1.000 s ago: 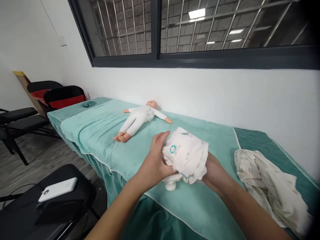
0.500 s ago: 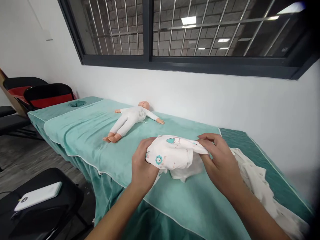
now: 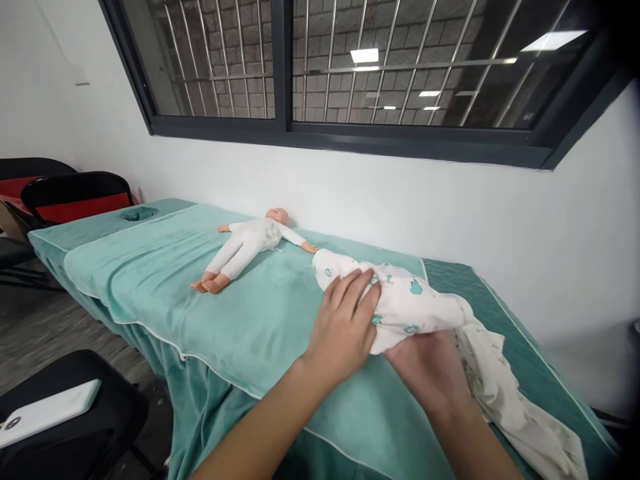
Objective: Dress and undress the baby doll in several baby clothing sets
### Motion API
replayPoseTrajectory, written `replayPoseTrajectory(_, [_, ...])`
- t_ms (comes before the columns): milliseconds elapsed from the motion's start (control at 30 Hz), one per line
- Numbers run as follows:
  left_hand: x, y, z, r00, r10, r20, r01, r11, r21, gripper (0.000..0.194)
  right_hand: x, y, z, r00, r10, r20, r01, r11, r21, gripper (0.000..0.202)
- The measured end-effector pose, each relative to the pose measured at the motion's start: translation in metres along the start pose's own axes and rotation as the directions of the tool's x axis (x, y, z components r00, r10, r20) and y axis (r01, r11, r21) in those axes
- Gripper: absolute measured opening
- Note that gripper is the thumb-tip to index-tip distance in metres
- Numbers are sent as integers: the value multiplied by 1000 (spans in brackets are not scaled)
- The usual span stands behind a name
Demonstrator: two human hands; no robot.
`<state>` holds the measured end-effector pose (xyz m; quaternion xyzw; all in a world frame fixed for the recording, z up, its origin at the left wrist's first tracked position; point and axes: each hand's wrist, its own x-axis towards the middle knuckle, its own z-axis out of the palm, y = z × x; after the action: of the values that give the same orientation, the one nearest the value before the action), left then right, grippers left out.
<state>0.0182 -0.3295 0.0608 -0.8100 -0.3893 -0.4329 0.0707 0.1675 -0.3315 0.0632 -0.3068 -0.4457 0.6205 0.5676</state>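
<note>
A white cloth (image 3: pixel 425 303) with teal and small coloured prints is spread between my hands above the right part of the bed. My left hand (image 3: pixel 345 323) lies over its near left part, fingers together and slightly bent on top of the fabric. Beneath the cloth is my right hand (image 3: pixel 430 367), palm up, with its fingers hidden by the fabric. A baby doll (image 3: pixel 250 241) in a white suit lies on its back farther left, one arm stretched toward the cloth's left end.
The bed (image 3: pixel 165 267) has a green cover and stands against a wall under a barred window. Cream fabric (image 3: pixel 520 407) lies crumpled at its right. A black chair (image 3: pixel 75 427) at lower left holds a white device (image 3: pixel 50 413). More chairs stand behind at left.
The cloth has been opened out and moved right. My left hand has gone from gripping its left edge to lying on top, and my right hand has moved underneath. The view has shifted slightly.
</note>
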Motion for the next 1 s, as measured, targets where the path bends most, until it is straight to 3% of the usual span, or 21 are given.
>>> replayPoseTrajectory(133, [-16,8,1,991,39,125,-24,992,-121,45,-1,-6,-31,1000,12,-19,-8,986,165,51])
replayPoseTrajectory(233, [-20,4,0,994,22,107,-3,984,-176,37,-3,0,-49,995,59,-76,-45,983,180,58])
replayPoseTrajectory(333, [-10,-3,-6,998,-29,61,36,993,-114,51,-5,3,-60,981,100,-164,-87,993,84,56])
replayPoseTrajectory(433, [5,-8,-14,991,-11,136,20,997,-71,73,-9,-5,-57,978,134,-157,-140,990,-24,57])
replayPoseTrajectory(533, [11,-8,-18,957,1,291,38,991,-131,73,-17,-24,-43,987,160,-33,-161,985,-59,65])
replayPoseTrajectory(633, [5,-7,-16,930,-150,334,224,955,-195,57,-20,-40,-32,994,104,34,-100,990,-97,67])
replayPoseTrajectory(767, [-5,-11,-12,883,-415,219,463,843,-274,40,-15,-39,-36,995,15,100,8,973,-230,68])
replayPoseTrajectory(900, [-7,-20,-11,817,-525,240,570,798,-196,35,-13,-27,-38,987,-36,159,116,841,-529,89])
replayPoseTrajectory(1000, [-7,-20,-9,811,-500,304,570,794,-212,31,-9,-20,-33,980,-179,89,192,717,-670,79])
